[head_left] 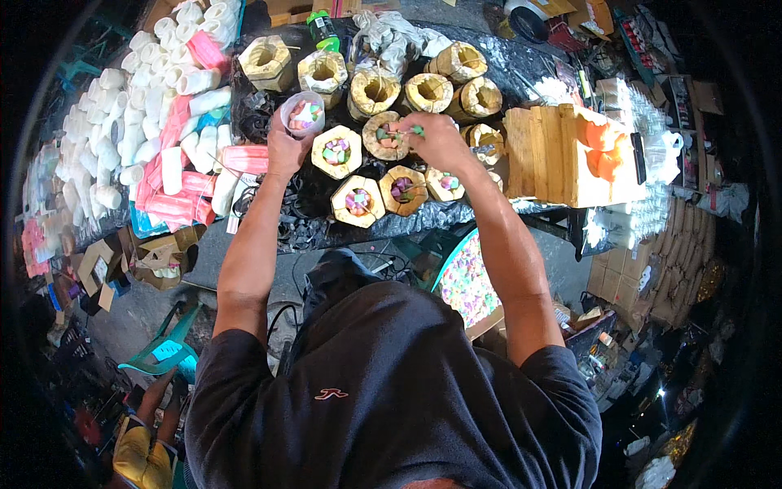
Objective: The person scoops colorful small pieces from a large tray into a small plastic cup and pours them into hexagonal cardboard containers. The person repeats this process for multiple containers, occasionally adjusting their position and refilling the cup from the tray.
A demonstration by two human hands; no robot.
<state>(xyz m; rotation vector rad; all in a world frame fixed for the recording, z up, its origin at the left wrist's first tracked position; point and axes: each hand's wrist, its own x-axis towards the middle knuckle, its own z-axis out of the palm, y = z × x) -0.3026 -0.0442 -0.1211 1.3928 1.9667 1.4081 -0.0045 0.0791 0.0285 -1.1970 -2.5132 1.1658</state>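
Observation:
My left hand is wrapped round a translucent plastic cup partly filled with pink, green and white chunks. Over a hexagonal mould that has orange-pink chunks in its round hollow, my right hand pinches a small green chunk. Nearer to me, several pale hexagonal moulds hold purple, green and pink chunks. Another filled mould stands just right of the cup. Behind them are moulds with open hollows, some with thin wires across them.
White cylinders and pink wrapped packs are heaped at left. Yellowish blocks stand at right, beside stacked clear cups. Below the table edge sits a teal-rimmed tub of coloured chunks. Another person is at lower left, near a green chair.

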